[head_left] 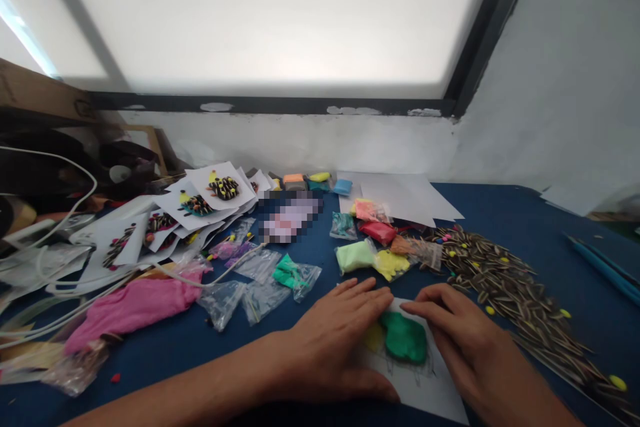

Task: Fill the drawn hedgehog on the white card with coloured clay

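Observation:
A sheet of white paper with faint pencil lines lies at the table's front. On it sits a flattened patch of dark green modelling clay, with a smaller yellow clay patch at its left, partly covered by my left hand. That hand rests flat on the paper's left side, fingers stretched out. My right hand is over the paper's right side, its index finger reaching toward the top of the green clay and the other fingers loosely bent. Nothing shows in its grasp.
Sunflower seeds are heaped at the right. Bags of coloured clay lie beyond my hands. At the left are pink clay, a white cable and stacked papers with seed pictures. Blank sheets lie by the wall.

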